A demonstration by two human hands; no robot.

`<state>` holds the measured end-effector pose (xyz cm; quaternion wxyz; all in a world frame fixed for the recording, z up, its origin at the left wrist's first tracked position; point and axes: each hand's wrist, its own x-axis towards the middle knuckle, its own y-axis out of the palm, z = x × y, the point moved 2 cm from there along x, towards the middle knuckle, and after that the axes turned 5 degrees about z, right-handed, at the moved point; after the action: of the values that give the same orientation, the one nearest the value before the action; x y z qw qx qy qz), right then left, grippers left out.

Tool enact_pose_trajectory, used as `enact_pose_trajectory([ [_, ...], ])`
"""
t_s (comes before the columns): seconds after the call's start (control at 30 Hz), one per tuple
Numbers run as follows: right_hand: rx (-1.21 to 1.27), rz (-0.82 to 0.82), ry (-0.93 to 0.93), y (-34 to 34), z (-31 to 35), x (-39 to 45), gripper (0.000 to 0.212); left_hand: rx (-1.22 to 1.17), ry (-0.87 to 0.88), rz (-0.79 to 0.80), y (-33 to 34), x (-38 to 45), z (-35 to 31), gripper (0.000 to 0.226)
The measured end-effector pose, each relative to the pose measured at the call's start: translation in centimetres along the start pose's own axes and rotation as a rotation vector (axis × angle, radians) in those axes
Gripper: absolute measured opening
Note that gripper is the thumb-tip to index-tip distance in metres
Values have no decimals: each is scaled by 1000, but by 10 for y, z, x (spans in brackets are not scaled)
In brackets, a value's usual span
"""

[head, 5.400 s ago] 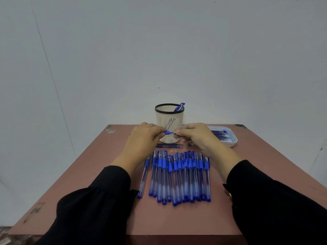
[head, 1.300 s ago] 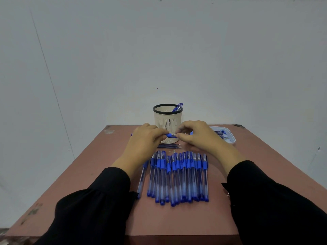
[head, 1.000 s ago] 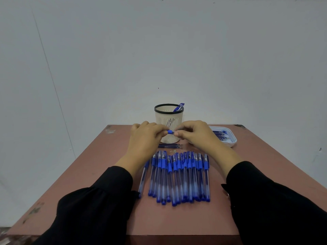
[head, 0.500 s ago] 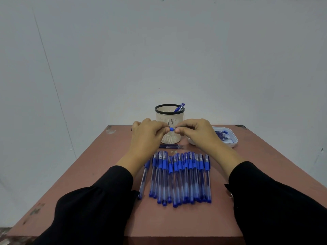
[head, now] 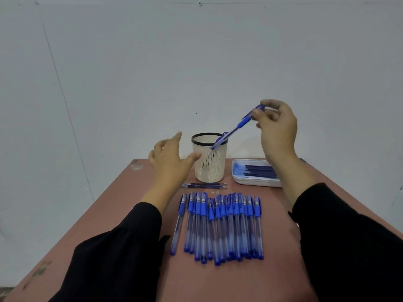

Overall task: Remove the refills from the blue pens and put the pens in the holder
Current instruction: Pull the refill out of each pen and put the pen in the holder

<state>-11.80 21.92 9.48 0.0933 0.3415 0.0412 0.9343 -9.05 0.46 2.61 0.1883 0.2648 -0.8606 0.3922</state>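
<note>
One blue pen [head: 236, 127] is pinched by its upper end between the thumb and fingers of the right hand [head: 277, 129], which is raised above the surface [head: 277, 277]; the pen is tilted, and its lower end is seen over the black rim of the holder [head: 209, 160], below and to the left of that hand. Whether the tip is inside the holder or only in front of its rim cannot be told. The left hand [head: 171, 162] is held open with relaxed fingers, nothing being gripped, and its thumb is placed just beside the holder's left wall; contact cannot be confirmed. A second pen cap [head: 224, 134] is seen at the holder's rim. Two loose refills [head: 205, 185] are laid crosswise on the surface in front of the holder, just right of the left wrist. Nearer the body, between the two black sleeves, a row of blue pens [head: 220, 227] is laid side by side. Beneath the right forearm, a white tray [head: 250, 180] with dark refills in it is set beside the holder.
</note>
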Motion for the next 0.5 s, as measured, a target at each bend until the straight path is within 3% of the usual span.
enact_pose_trajectory([
  [0.13, -74, 23, -40, 20, 8, 21, 17, -89, -121, 195, 29, 16, 5, 99],
  [0.3, -78, -16, -92, 39, 9, 28, 17, -110, -92, 199, 47, 20, 0, 77],
  [0.5, -374, 280, 7, 54, -21, 18, 14, -124, -92, 181, 49, 22, 5, 72],
])
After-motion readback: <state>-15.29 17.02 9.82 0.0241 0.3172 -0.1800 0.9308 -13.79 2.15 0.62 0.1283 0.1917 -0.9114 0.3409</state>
